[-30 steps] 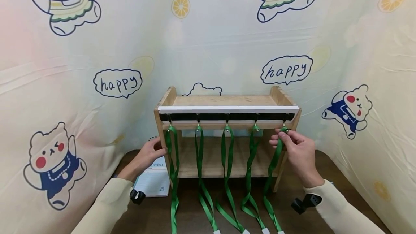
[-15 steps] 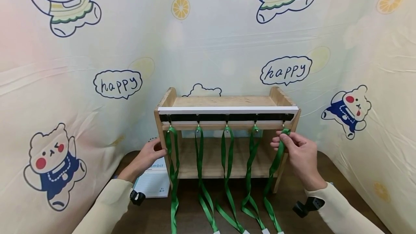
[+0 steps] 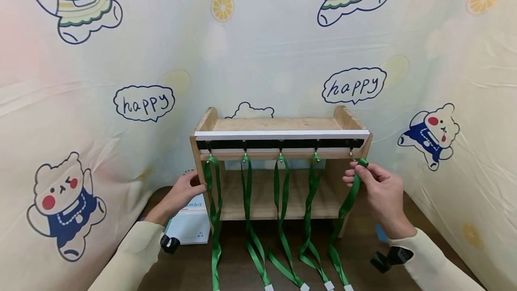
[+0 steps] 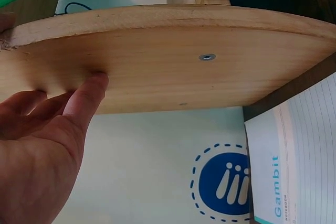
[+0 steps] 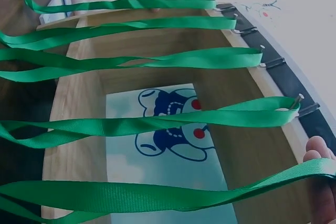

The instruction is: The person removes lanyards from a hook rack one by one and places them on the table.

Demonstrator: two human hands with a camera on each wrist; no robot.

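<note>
My right hand (image 3: 381,192) pinches the top loop of the rightmost green lanyard (image 3: 347,203), just right of and below the small metal hook (image 3: 351,152) at that end of the rack. The lanyard hangs down to a white end piece on the table. My left hand (image 3: 183,194) steadies the wooden rack (image 3: 278,125) at its left side. In the left wrist view, extended fingertips press on the bare side panel (image 4: 157,66). Several other green lanyards (image 3: 283,192) hang from hooks along the black strip (image 3: 262,145).
A notebook (image 3: 194,223) lies on the dark table (image 3: 186,266) beside the rack's left side. Behind stands a pale curtain (image 3: 258,57) printed with bears. A small blue thing (image 3: 381,232) shows beside my right wrist.
My right hand has moved a little to the right, and the lanyard loop it pinches has come away from the hook at the right end. My left hand stays against the rack.
</note>
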